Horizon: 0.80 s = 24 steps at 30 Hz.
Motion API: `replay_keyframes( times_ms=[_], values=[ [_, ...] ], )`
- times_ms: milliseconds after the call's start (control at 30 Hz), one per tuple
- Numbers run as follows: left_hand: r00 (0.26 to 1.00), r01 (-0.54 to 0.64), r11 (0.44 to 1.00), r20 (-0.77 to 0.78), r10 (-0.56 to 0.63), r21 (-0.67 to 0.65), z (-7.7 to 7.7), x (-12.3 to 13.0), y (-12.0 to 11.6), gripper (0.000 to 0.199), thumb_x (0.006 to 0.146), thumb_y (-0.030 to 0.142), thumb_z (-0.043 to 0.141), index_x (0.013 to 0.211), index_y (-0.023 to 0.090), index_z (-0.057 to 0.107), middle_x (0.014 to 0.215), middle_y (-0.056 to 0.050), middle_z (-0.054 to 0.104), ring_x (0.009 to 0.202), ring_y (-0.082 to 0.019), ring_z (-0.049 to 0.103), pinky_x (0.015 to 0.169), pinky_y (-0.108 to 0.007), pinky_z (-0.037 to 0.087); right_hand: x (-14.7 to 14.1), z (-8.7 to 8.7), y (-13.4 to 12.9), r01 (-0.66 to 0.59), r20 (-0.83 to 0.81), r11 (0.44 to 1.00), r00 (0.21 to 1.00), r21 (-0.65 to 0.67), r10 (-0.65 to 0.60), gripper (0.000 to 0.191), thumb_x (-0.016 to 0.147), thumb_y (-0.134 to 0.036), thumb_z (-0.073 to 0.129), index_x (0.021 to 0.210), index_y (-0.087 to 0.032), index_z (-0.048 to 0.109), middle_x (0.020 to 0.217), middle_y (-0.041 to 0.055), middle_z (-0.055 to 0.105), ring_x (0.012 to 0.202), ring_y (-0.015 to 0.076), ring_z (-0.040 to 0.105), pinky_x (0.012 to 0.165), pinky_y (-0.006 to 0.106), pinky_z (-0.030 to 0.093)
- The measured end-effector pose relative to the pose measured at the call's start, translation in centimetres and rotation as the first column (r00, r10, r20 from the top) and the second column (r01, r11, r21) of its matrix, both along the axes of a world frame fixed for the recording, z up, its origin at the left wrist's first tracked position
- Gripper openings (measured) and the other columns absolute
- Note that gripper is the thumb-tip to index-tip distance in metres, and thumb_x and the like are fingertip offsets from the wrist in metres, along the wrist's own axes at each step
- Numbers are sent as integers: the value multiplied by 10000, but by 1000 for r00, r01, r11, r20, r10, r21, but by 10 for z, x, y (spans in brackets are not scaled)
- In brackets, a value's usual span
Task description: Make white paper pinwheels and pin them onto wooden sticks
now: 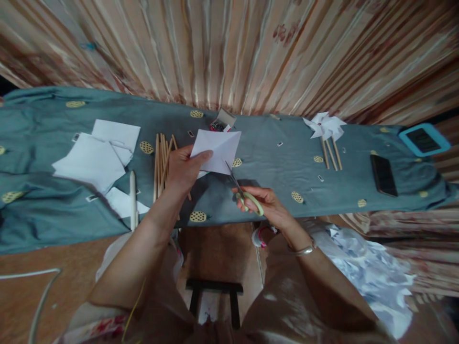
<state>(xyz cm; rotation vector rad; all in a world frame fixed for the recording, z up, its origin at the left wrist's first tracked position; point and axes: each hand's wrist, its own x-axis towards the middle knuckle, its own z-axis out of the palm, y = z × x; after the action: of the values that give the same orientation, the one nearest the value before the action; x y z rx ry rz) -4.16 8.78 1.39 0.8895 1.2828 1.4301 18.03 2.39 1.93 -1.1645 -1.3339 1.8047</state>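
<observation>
Pinched in my left hand (186, 165) is a white square of paper (217, 145) with crease lines, held above the table. My right hand (263, 203) grips a pair of scissors (253, 203) with pale green handles. Their blades reach onto the paper's lower right corner; whether they cut into it I cannot make out. Beneath my left forearm lies a bundle of thin wooden sticks (161, 160), partly covered. Just behind the paper stands a small open box (222, 122) with small dark items inside.
White paper sheets (93, 160) and a white pen-like tool (133, 198) lie left on the green cloth (272, 167). At right are paper pinwheels (324, 126) on sticks, a dark phone (384, 175) and a blue-framed device (425, 139). A bag of white paper pieces (369, 272) sits below. Curtains hang behind.
</observation>
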Motion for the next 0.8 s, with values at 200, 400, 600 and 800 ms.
replay_keyframes(
  times_ms=[200,400,600,800],
  values=[
    [999,10,1000,-30,-10,4,-1,2,-1,219,586,334,807,738,182,767,683,-10,704,572,-145,597,515,-242,452,0,3,0,10,33,1000,999,-6,-10,493,706,-479,834,1093,-185,758,786,14,692,665,102,587,631,248,541],
    [1000,28,1000,-7,-28,-14,0,3,-1,238,580,328,810,770,190,769,754,-22,736,656,-181,642,574,-271,504,0,3,-1,8,18,1000,1000,-3,-8,463,698,-468,842,1079,-217,765,780,-11,690,661,82,576,644,221,529],
    [1000,25,1000,-5,-25,-17,3,5,-4,206,592,309,804,766,203,775,726,-11,732,654,-180,646,571,-268,508,0,3,0,-2,9,1000,1000,-20,2,445,700,-442,845,1075,-214,769,780,-15,685,664,80,572,673,234,530],
    [999,24,1000,-21,-24,-13,5,5,-5,173,601,297,794,737,192,769,686,-5,712,627,-168,628,548,-255,487,0,2,-1,3,22,1000,1000,-14,-3,459,700,-444,846,1085,-207,768,766,-10,672,665,87,565,641,233,503]
  ],
)
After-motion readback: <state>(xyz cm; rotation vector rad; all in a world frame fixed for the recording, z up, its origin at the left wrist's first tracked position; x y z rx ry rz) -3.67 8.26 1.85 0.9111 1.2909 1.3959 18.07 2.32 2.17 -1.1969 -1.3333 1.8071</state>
